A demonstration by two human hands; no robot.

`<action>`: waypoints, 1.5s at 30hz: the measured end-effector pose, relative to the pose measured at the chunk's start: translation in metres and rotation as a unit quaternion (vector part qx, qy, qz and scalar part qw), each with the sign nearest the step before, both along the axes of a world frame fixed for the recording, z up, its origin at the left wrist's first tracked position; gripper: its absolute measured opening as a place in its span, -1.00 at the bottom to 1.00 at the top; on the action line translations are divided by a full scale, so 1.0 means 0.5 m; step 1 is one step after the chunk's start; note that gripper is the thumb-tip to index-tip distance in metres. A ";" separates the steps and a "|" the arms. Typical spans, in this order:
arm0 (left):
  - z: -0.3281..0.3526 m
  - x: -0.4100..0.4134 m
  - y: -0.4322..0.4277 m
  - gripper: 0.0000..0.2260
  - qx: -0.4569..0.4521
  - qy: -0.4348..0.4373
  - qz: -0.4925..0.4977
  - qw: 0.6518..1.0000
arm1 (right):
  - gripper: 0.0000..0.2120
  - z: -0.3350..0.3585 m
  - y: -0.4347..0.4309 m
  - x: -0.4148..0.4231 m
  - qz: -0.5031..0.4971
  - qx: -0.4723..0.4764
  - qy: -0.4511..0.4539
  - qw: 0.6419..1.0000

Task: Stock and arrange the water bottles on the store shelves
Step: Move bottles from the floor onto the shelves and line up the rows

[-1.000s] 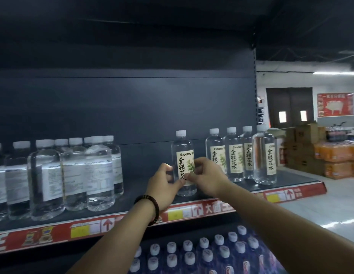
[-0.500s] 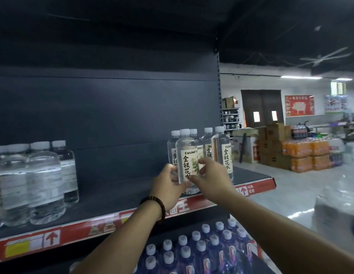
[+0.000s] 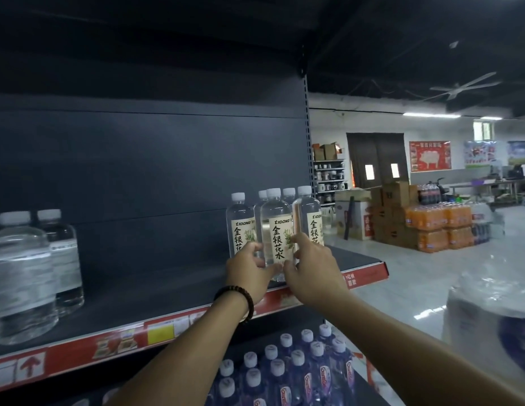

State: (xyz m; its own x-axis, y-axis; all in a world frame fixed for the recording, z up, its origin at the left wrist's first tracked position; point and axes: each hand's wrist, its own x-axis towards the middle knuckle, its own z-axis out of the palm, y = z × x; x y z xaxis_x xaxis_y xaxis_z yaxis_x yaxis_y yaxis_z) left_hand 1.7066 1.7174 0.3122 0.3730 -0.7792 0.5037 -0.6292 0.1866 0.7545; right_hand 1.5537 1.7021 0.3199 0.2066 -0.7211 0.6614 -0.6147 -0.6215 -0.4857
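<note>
Clear plastic water bottle with white cap and cream label [image 3: 276, 230] stands upright near the front of the dark metal shelf [image 3: 155, 291], just beside matching bottles [image 3: 240, 227]. The left hand [image 3: 249, 269] and right hand [image 3: 312, 269] both grip its lower half.

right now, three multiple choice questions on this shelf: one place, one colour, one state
1. Where is the held bottle? A on the lower shelf; B at the right end of the upper shelf; C on the floor.
2. What colour is its cap? A red; B white; C blue.
3. Which hands grip it? A left only; B neither; C both.
1 B, it is by the like-labelled bottles there. 2 B, the cap is white. 3 C, left hand and right hand both curl round it.
</note>
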 end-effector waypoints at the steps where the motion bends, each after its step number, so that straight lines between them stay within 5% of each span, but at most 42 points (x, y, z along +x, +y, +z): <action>1: 0.000 -0.001 -0.004 -0.54 -0.003 0.001 0.006 1.000 | -0.58 -0.001 -0.002 0.000 0.001 0.003 0.004 1.000; 14: -0.001 -0.014 -0.002 -0.65 -0.007 0.000 -0.020 1.000 | -0.60 -0.014 0.002 -0.002 -0.002 0.010 0.019 1.000; 19: 0.006 0.043 0.059 -0.88 -0.025 -0.115 -0.002 0.993 | -0.68 -0.014 0.027 0.023 0.009 0.006 0.038 0.999; 23: 0.000 0.164 0.160 -0.95 -0.032 -0.285 0.060 0.956 | -0.69 -0.018 0.068 0.079 0.058 0.047 0.006 0.997; 26: -0.022 0.271 0.257 -0.92 -0.064 -0.412 0.157 0.895 | -0.75 -0.027 0.114 0.153 0.091 0.071 -0.027 0.993; 34: -0.092 0.501 0.455 -0.88 -0.156 -0.498 0.252 0.815 | -0.70 -0.011 0.243 0.418 0.211 0.119 -0.073 0.968; 38: -0.107 0.539 0.505 -0.94 -0.166 -0.438 0.268 0.842 | -0.69 0.018 0.309 0.549 0.282 0.168 -0.105 0.939; 41: -0.097 0.541 0.520 -0.69 -0.145 -0.274 0.278 0.909 | -0.57 0.038 0.345 0.619 0.307 0.203 -0.088 0.926; 45: -0.092 0.530 0.525 -0.52 -0.127 -0.169 0.268 0.940 | -0.60 0.045 0.362 0.665 0.301 0.246 -0.112 0.915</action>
